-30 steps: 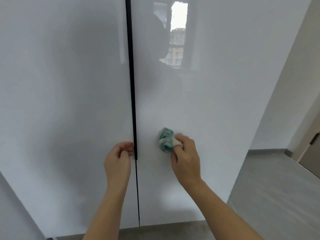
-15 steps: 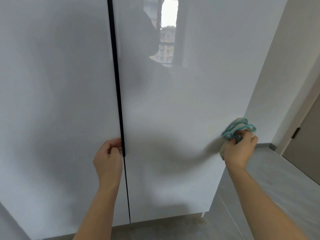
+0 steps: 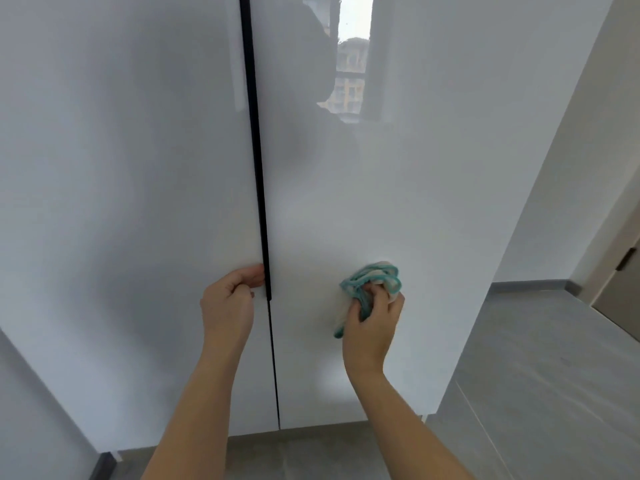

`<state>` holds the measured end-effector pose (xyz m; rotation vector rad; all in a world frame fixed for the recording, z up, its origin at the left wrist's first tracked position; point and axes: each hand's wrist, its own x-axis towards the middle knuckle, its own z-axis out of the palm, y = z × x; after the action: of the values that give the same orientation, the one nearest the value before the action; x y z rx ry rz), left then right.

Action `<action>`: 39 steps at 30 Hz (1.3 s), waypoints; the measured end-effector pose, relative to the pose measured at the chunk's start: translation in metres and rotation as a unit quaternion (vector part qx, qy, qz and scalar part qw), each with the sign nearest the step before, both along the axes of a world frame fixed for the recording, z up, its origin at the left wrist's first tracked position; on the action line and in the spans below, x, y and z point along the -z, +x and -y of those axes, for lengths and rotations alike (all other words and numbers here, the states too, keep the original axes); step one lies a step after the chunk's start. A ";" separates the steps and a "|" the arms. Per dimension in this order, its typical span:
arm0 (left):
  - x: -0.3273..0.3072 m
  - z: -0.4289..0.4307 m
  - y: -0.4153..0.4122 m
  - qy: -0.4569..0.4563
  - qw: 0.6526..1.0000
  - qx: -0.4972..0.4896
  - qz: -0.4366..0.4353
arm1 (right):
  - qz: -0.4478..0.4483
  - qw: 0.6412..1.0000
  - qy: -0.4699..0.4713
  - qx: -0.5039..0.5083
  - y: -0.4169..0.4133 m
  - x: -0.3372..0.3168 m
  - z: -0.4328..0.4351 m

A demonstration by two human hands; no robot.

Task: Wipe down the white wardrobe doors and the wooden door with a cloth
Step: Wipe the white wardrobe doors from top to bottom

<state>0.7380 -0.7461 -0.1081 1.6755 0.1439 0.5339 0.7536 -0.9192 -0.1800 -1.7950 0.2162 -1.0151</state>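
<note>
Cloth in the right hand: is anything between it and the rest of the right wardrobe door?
Nothing visible. The right hand presses the cloth on the right wardrobe door, whose panel is bare out to its right edge. The left hand grips the left wardrobe door at the centre gap.

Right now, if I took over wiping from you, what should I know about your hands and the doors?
Left hand: fingers curled on the edge of the left wardrobe door, beside the dark strip.
Right hand: grips the bunched cloth, pressed low on the right wardrobe door.
Done: can't tell how much is already wiped.
Left: probably finish both white doors, then go to the wooden door at the far right; no hand is near it.
</note>
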 end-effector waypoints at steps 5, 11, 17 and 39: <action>0.000 -0.001 0.001 0.021 1.000 -0.004 0.002 | 0.011 0.997 -0.059 -0.054 -0.003 0.003 -0.048; -0.002 0.002 -0.001 0.009 1.000 -0.016 -0.002 | 0.005 0.988 -0.116 -0.101 -0.004 0.011 -0.089; -0.001 0.006 -0.005 -0.010 1.000 -0.013 -0.002 | -0.007 0.976 -0.192 -0.100 -0.005 0.013 -0.087; 0.011 0.044 -0.009 -0.104 0.990 -0.083 0.038 | -0.161 0.972 -0.085 0.149 0.003 0.006 0.149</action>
<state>0.7293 -0.7900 -0.1196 1.4454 0.2748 0.6834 0.7562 -1.0677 -0.1864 -2.1257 0.6312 -0.9645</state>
